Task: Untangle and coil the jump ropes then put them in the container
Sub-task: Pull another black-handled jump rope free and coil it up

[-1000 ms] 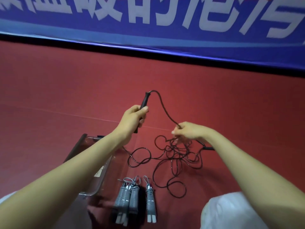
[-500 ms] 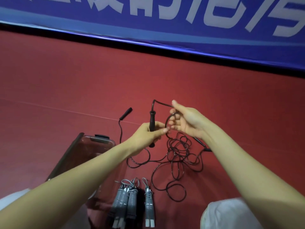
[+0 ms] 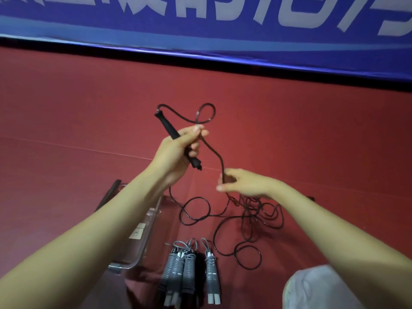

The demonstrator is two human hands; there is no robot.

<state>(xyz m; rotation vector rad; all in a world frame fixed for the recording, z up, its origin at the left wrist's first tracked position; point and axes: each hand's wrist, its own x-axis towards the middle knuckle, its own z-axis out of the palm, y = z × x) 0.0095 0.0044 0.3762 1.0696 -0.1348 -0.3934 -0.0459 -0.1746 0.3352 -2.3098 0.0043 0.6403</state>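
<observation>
My left hand (image 3: 176, 150) grips the black handle (image 3: 166, 126) of a black jump rope and pinches a small loop of its cord (image 3: 206, 112) above the fingers. The cord runs down to my right hand (image 3: 243, 182), which holds it loosely between thumb and fingers. Below lies the tangled rest of the black rope (image 3: 252, 215) on the red floor. A clear plastic container (image 3: 142, 235) sits under my left forearm. Several coiled grey jump ropes (image 3: 189, 270) lie beside the container, at its right.
A blue banner (image 3: 200, 30) with white characters runs along the far wall above a black strip. White cloth over my knee (image 3: 316, 288) shows at the bottom right. Another black handle end (image 3: 311, 199) peeks out behind my right forearm.
A loop of cord has formed above my left hand, which has tilted the handle. My right hand has dropped away along the cord toward the tangle.
</observation>
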